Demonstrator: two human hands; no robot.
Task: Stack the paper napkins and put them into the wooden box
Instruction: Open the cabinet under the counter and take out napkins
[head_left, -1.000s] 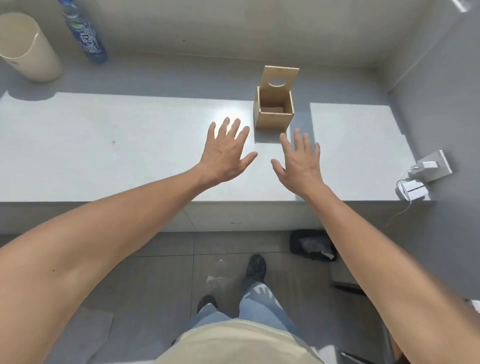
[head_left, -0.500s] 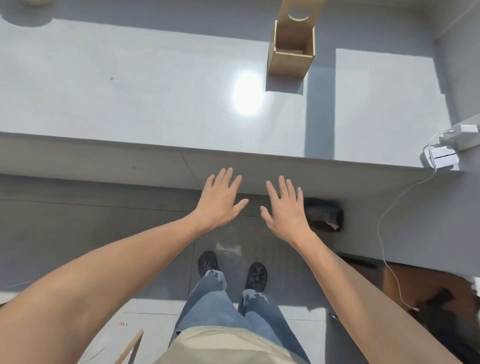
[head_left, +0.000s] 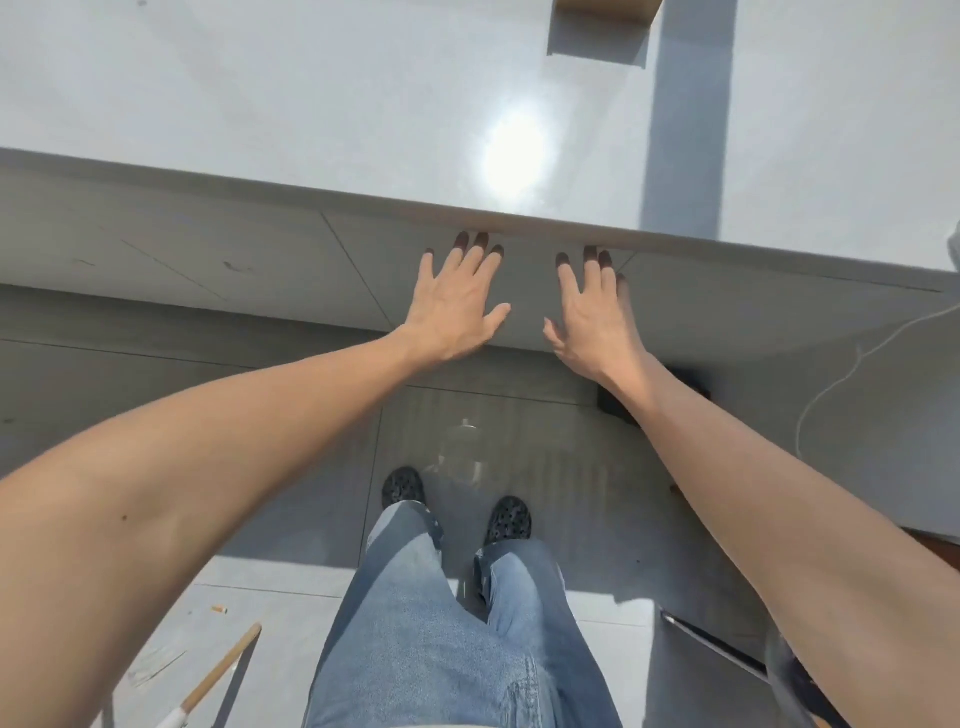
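Both hands empty, fingers spread flat. Left hand (head_left: 457, 304) and right hand (head_left: 592, 317) sit just below the near edge of the grey counter (head_left: 260, 104), fingertips in its shadow. Wooden box (head_left: 605, 8) on the counter's far side, mostly cropped. No napkins in view.

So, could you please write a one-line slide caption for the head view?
Both hands, left hand and right hand, open and empty below the table edge; wooden box barely in frame.
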